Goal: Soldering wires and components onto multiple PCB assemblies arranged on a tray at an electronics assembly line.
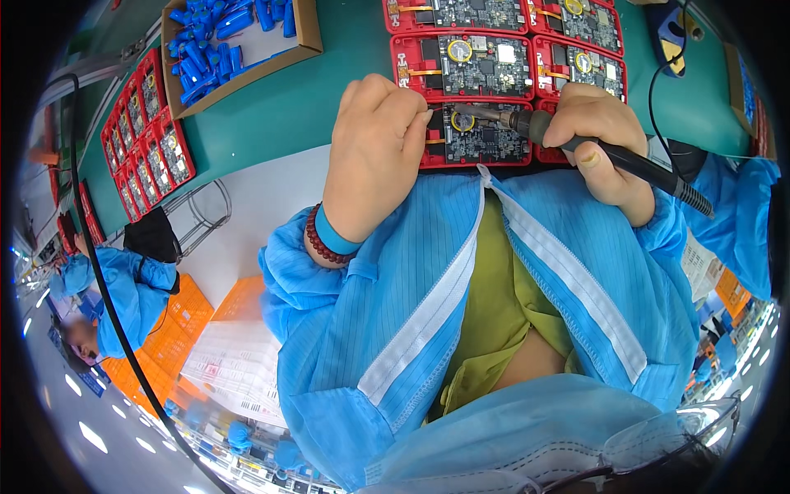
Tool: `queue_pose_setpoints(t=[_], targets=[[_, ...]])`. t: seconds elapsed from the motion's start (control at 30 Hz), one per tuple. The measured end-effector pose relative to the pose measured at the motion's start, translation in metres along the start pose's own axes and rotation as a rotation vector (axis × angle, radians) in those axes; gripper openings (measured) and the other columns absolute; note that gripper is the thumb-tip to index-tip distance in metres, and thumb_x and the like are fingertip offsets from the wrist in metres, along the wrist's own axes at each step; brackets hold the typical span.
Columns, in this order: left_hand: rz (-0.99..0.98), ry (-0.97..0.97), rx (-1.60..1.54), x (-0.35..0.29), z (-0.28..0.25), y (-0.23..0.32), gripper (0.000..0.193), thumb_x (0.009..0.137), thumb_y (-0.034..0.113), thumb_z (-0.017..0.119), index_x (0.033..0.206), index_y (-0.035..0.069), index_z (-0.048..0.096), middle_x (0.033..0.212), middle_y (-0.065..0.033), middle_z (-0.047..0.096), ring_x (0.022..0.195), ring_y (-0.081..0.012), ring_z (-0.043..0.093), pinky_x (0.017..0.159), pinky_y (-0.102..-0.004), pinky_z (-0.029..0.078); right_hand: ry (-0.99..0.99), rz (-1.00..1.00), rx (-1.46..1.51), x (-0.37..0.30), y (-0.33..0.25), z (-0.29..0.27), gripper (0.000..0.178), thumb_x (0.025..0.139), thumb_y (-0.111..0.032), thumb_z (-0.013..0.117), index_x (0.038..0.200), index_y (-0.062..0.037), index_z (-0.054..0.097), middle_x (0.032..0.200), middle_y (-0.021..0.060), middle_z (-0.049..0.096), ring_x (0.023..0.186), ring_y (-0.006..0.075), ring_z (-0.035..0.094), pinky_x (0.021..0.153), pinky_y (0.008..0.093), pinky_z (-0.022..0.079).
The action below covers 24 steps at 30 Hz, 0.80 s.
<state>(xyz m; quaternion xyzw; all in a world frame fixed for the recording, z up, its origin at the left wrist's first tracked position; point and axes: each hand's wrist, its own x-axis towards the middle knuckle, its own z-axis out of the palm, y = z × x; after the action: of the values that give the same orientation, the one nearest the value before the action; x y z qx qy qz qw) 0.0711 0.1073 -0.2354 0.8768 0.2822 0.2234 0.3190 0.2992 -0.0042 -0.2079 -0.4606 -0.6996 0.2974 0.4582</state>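
Note:
A dark circuit board (485, 138) in a red holder lies at the near edge of the green bench (271, 115). My right hand (599, 136) grips a black soldering iron (634, 163), whose metal tip (477, 111) lies over the top of that board. My left hand (374, 148) is curled into a fist, with the fingertips resting on the board's left edge; whether anything is pinched in them is hidden. A bead bracelet and a blue band circle the left wrist. Both sleeves are blue work coat.
More boards in red holders (502, 59) lie beyond, and a row of them (148, 136) runs along the left. A cardboard box of blue cylinders (226, 37) sits at the top left. Another person in a blue coat (115, 284) is by orange crates (185, 317).

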Motion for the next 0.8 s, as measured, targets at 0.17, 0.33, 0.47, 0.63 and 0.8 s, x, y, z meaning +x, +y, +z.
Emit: queue_pose_setpoints(t=[0.17,0.33,0.47,0.63,0.8], targets=[[0.046,-0.021,0.073,0.0,-0.001,0.0,0.008,0.073,0.0,0.064,0.079,0.003,0.058,0.079,-0.0116,0.051,0.076,-0.0311,0.049,0.067,-0.0407,0.042,0.004,0.023,0.006,-0.001,0.002,0.003,0.022,0.086,-0.023,0.054,0.084,-0.0028,0.062,0.074,0.0085,0.062,0.059,0.0204,0.055,0.054,0.0324,0.042],[0.055,-0.009,0.113,-0.001,0.0,0.004,0.007,0.073,0.0,0.065,0.078,0.002,0.059,0.078,-0.0111,0.052,0.075,-0.0302,0.049,0.066,-0.0388,0.042,-0.016,0.053,0.01,0.0,0.0,0.004,0.023,0.087,-0.024,0.054,0.084,-0.0031,0.062,0.074,0.009,0.062,0.059,0.0203,0.055,0.053,0.0323,0.042],[0.06,-0.005,0.16,0.001,0.002,0.006,0.006,0.074,0.001,0.065,0.077,0.002,0.06,0.077,-0.0107,0.053,0.075,-0.0298,0.05,0.066,-0.0382,0.042,-0.025,0.056,0.005,-0.002,0.003,0.003,0.023,0.087,-0.025,0.054,0.084,-0.0031,0.062,0.074,0.0092,0.062,0.06,0.0206,0.055,0.054,0.0324,0.042],[0.071,0.001,0.159,0.0,0.002,0.006,0.008,0.072,0.0,0.065,0.076,0.003,0.058,0.077,-0.0111,0.051,0.075,-0.0302,0.049,0.066,-0.0388,0.042,-0.024,-0.009,0.022,-0.004,-0.001,-0.003,0.026,0.088,-0.027,0.053,0.085,-0.002,0.061,0.075,0.0098,0.062,0.06,0.0222,0.054,0.054,0.0327,0.042],[0.101,-0.006,0.161,0.002,0.003,0.003,0.01,0.071,0.0,0.064,0.077,0.003,0.056,0.078,-0.0115,0.05,0.075,-0.0308,0.048,0.067,-0.0398,0.042,0.099,-0.022,0.045,-0.009,-0.007,-0.012,0.037,0.093,-0.034,0.049,0.088,0.0003,0.06,0.069,0.0083,0.057,0.056,0.0181,0.049,0.052,0.0307,0.038]])
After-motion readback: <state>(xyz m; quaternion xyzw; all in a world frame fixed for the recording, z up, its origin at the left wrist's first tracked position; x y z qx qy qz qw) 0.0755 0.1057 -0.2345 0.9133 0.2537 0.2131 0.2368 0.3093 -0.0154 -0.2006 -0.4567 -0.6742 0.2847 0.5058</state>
